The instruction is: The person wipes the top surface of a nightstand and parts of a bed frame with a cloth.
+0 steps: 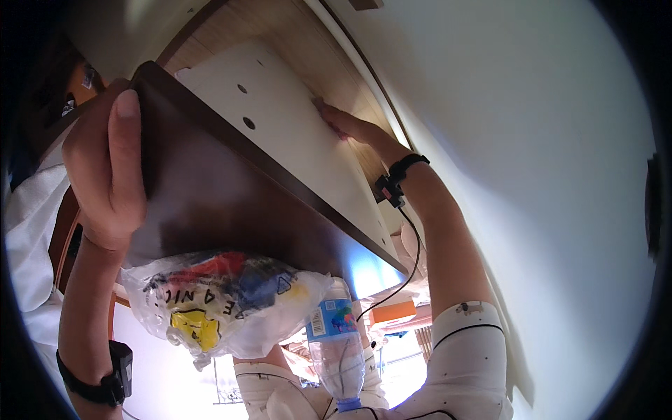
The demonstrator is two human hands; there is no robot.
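My left hand (113, 163) grips the corner edge of a glossy dark brown panel (210, 194), thumb on the near side and fingers mostly hidden. Behind the dark edge lies a white panel (294, 142) with two round holes. My right hand (344, 121) reaches to the white panel's far edge and touches it; its fingertips are partly hidden, so its hold is unclear. Against the lower part of the dark panel sits a translucent plastic bag (247, 310) with coloured items inside. Beside it is a clear plastic bottle (336, 346) with a blue label, its cap towards the bottom of the view.
A pale wall (551, 157) runs close along the right side, beside my right arm. Light wood-grain boarding (325, 47) lies beyond the white panel. White cloth (37, 226) hangs at the far left. An orange box (392, 313) shows past the bottle. A cable trails from my right wrist strap.
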